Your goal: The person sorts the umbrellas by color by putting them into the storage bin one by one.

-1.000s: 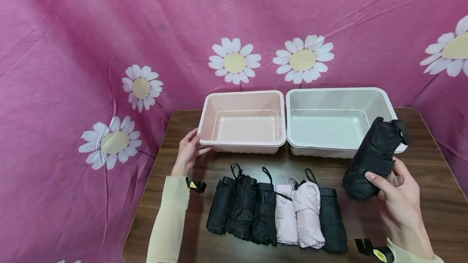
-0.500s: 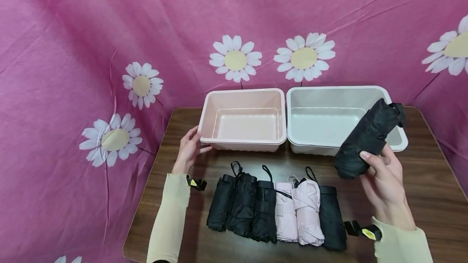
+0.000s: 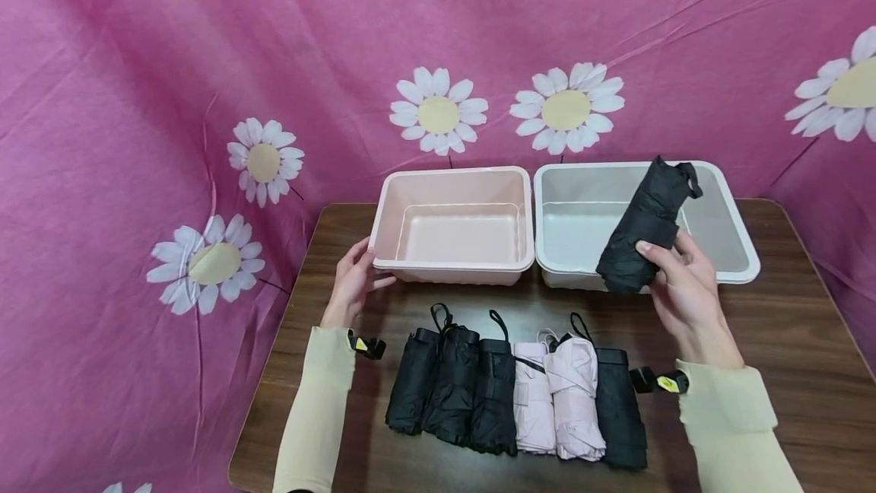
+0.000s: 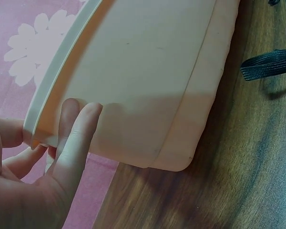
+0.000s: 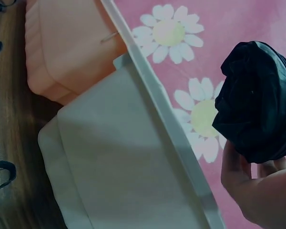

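Observation:
A folded black umbrella [image 3: 643,227] is in my right hand [image 3: 687,295], tilted over the front part of the pale grey bin [image 3: 746,265]. Thumb and fingers grip the umbrella's middle; its bunched end [image 5: 257,102] shows in the right wrist view. At the front left corner of the pink bin [image 3: 452,266], my left hand [image 3: 350,284] holds the rim. In the left wrist view its thumb [image 4: 76,138] lies along the bin's outer wall, with other fingers around the corner. No items show inside the pink bin.
Several folded umbrellas lie in a row before the bins: black ones [image 3: 455,386] at left, two pale pink ones [image 3: 575,398], and another black one [image 3: 619,409] at right. The bins stand side by side on a brown wooden table [image 3: 807,310], with a pink flowered cloth [image 3: 328,36] behind.
My right hand has carried the black umbrella left and away from me, from the grey bin's front right corner to over the bin. My left hand has stayed at the pink bin.

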The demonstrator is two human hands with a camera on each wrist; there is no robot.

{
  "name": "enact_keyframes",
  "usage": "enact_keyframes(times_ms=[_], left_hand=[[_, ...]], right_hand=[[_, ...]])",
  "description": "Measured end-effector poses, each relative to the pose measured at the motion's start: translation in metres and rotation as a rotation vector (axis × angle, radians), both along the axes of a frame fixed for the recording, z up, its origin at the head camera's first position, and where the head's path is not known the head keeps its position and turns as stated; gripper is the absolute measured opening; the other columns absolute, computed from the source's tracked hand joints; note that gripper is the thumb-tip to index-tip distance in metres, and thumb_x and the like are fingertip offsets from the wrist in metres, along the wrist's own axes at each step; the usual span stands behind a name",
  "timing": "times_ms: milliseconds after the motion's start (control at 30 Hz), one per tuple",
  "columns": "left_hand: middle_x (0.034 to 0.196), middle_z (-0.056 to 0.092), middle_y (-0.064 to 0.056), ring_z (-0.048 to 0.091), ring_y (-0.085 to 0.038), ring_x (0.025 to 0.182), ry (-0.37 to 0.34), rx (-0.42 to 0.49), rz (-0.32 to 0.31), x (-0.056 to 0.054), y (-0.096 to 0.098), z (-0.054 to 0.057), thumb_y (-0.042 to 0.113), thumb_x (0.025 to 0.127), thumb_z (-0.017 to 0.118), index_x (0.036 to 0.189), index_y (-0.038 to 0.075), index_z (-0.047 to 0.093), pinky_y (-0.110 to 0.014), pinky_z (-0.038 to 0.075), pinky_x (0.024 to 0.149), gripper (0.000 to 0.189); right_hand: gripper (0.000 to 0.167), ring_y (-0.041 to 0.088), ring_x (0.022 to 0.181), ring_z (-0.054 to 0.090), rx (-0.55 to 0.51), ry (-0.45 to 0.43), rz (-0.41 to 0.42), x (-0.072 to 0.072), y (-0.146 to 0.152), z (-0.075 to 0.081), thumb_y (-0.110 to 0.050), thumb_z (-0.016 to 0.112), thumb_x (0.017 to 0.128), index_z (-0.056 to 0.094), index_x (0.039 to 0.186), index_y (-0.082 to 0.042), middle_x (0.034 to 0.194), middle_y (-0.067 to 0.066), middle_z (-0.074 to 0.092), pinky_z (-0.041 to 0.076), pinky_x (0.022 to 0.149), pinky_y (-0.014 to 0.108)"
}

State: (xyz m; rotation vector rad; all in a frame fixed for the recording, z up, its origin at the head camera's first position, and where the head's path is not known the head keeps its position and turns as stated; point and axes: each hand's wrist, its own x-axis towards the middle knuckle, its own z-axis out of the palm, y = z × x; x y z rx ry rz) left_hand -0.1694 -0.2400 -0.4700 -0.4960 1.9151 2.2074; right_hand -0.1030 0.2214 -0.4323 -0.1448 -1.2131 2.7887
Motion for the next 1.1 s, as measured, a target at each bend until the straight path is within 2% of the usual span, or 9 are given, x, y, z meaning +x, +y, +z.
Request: enact_keyframes(times_ms=[133,200,400,567,767,967,1100], left_hand=[[0.143,0.044,-0.021,0.063,-0.034,0.107,0.006,-0.001,-0.002,-0.001,-0.001,-0.001,0.017,0.104,0.043,0.146,0.011,0.038,-0.041,0.061,0.071,0.043],[0.143,0.044,-0.021,0.063,-0.033,0.106,0.004,-0.001,0.001,-0.001,-0.001,-0.002,0.018,0.104,0.043,0.146,0.011,0.039,-0.041,0.061,0.071,0.043],[0.142,0.044,-0.022,0.059,-0.040,0.110,-0.006,-0.002,0.004,0.001,0.001,-0.002,0.018,0.104,0.041,0.146,0.012,0.037,-0.039,0.061,0.069,0.043],[0.141,0.044,-0.023,0.056,-0.043,0.113,-0.009,-0.007,0.006,0.001,0.001,-0.002,0.019,0.104,0.041,0.147,0.012,0.037,-0.040,0.061,0.070,0.043],[0.141,0.044,-0.025,0.056,-0.045,0.113,-0.008,-0.006,0.006,0.000,0.000,-0.004,0.019,0.104,0.043,0.146,0.013,0.037,-0.041,0.061,0.070,0.043],[0.141,0.044,-0.025,0.058,-0.044,0.112,-0.019,-0.004,0.010,-0.001,-0.001,-0.004,0.019,0.104,0.043,0.146,0.014,0.038,-0.041,0.061,0.070,0.043],[0.141,0.046,-0.024,0.060,-0.042,0.111,-0.027,-0.014,0.005,-0.001,-0.001,-0.003,0.020,0.104,0.044,0.145,0.015,0.039,-0.042,0.061,0.071,0.043]], right_hand=[[0.036,0.008,0.090,0.067,0.104,-0.077,-0.011,-0.013,-0.004,-0.002,0.008,0.060,0.088,0.060,0.119,-0.010,0.105,0.000,0.071,0.053,0.077,0.018],[0.036,0.006,0.090,0.067,0.135,-0.111,-0.013,-0.019,-0.006,-0.002,0.007,0.063,0.087,0.059,0.119,-0.011,0.103,-0.002,0.072,0.053,0.076,0.017],[0.042,0.002,0.088,0.067,0.237,-0.214,-0.027,-0.031,-0.012,0.001,-0.002,0.071,0.084,0.053,0.121,-0.010,0.098,-0.008,0.072,0.055,0.069,0.016],[0.055,-0.001,0.081,0.066,0.391,-0.270,-0.044,-0.038,-0.017,0.002,-0.013,0.077,0.082,0.048,0.129,-0.006,0.089,-0.013,0.071,0.054,0.066,0.013],[0.075,-0.002,0.071,0.065,0.567,-0.314,-0.029,-0.043,-0.020,0.002,-0.022,0.080,0.080,0.042,0.142,-0.006,0.083,-0.019,0.067,0.053,0.058,0.014],[0.070,-0.003,0.067,0.064,0.646,-0.305,-0.044,-0.049,-0.028,0.002,-0.023,0.080,0.080,0.045,0.138,-0.006,0.078,-0.019,0.066,0.053,0.057,0.014],[0.073,-0.004,0.069,0.061,0.735,-0.315,-0.062,-0.053,-0.034,0.001,-0.025,0.078,0.081,0.042,0.141,-0.005,0.079,-0.019,0.063,0.051,0.058,0.011]])
